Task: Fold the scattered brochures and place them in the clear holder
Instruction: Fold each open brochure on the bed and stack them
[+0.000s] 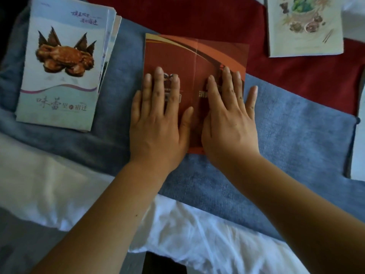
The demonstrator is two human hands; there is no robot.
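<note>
Brochure: a flat red-orange glossy paper brochure (194,56) with a vertical crease down its middle lies on the blue-grey towel (286,125).
Left hand (158,123): to the left of the crease, palm down, fingers spread flat (pressing, grasping nothing).
Right hand (229,123): to the right of the crease, likewise flat and unclenched.
Stack: pale crab-printed leaflets (61,64) left of the brochure, apart.
Illustrated sheet (304,28): beyond the brochure to its right, on red cloth (217,18).

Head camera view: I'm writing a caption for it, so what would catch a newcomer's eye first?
Two bare hands, left hand and right hand, lie flat on an orange-red brochure at centre, on a blue towel. At far left sits a pale brochure stack with a crab picture on top.
</note>
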